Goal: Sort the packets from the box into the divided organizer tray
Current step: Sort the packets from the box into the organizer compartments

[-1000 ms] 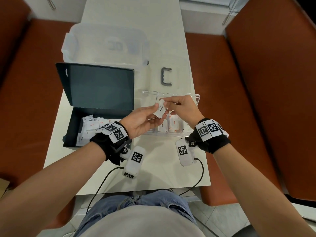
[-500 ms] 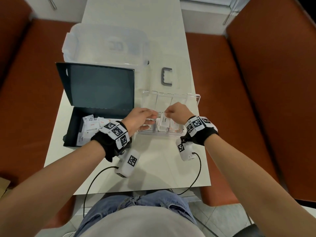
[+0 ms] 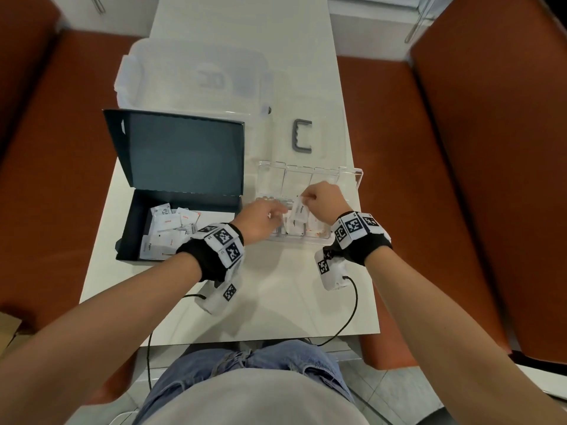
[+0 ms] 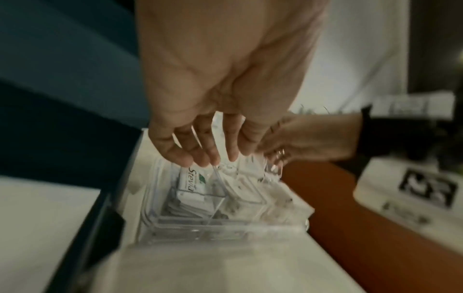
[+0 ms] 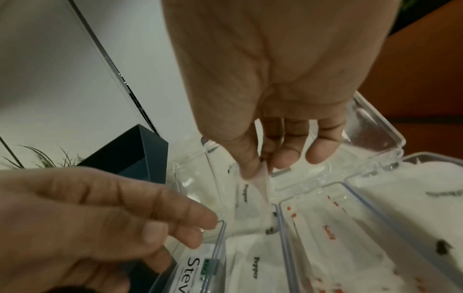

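Packet (image 5: 258,198) pinched by top edge between right hand (image 3: 322,200) thumb and forefinger, hanging below fingertips over tray (image 3: 357,176) middle slot for vertical insertion; left hand (image 3: 260,217) fingers relaxed, empty, beside.

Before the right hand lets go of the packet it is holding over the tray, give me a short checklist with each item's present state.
1. Packet held: ok, the right hand pinches its top edge.
2. Packet over the right slot: ok, it hangs in the middle compartment of the organizer tray, above other packets printed Pepper.
3. Print on the held packet matches: ok, it reads Pepper in the right wrist view.
4. Left hand out of the drop path: ok, its fingers rest at the Stevia packets' compartment, holding nothing.
5. Packet fully seated: not ok, its top sticks up above the tray.
6. Box emptied: not ok, packets remain.
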